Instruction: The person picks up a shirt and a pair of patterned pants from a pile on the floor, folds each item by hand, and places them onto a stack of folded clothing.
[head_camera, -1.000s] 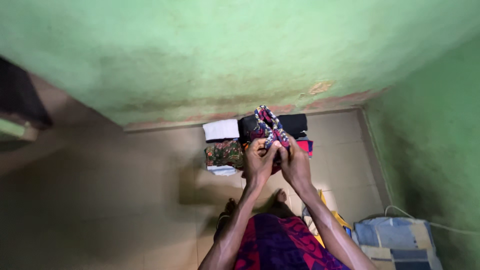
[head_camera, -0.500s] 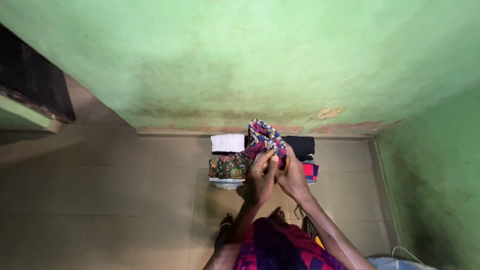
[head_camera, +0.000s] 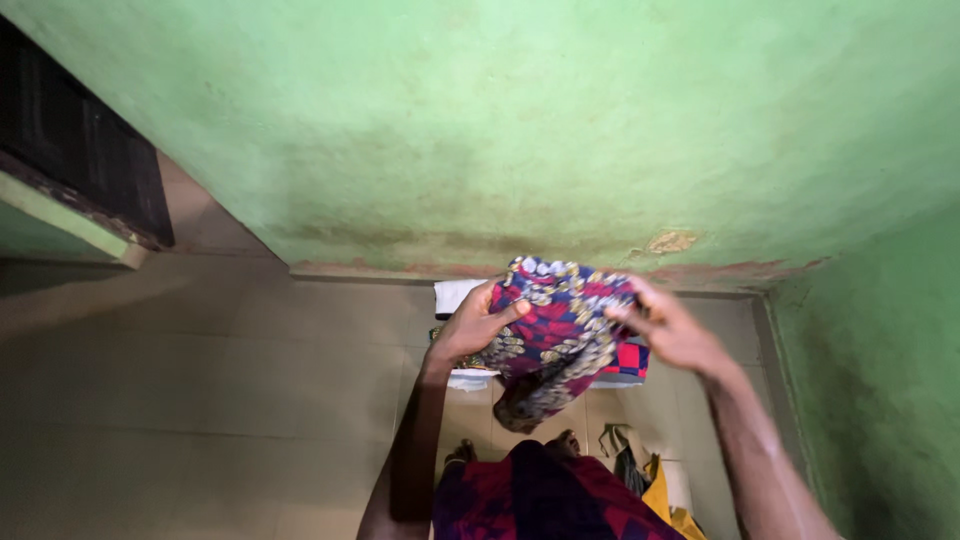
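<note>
Overhead, in the head view, both hands are spread apart, each clamped on an edge of a patterned cloth (head_camera: 560, 330): left hand (head_camera: 470, 325) on its left side, right hand (head_camera: 670, 330) on its right. It hangs stretched above folded clothes (head_camera: 455, 295) on the tiled floor (head_camera: 250, 400), near the green wall (head_camera: 500, 120).

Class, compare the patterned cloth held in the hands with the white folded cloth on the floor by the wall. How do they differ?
The patterned cloth is multicoloured: purple, red and pale motifs; the white folded cloth is plain. The patterned cloth is held up, spread between the left hand and right hand, one end hanging; the white folded cloth lies on the tiled floor, mostly hidden. Both are fabric.
</note>
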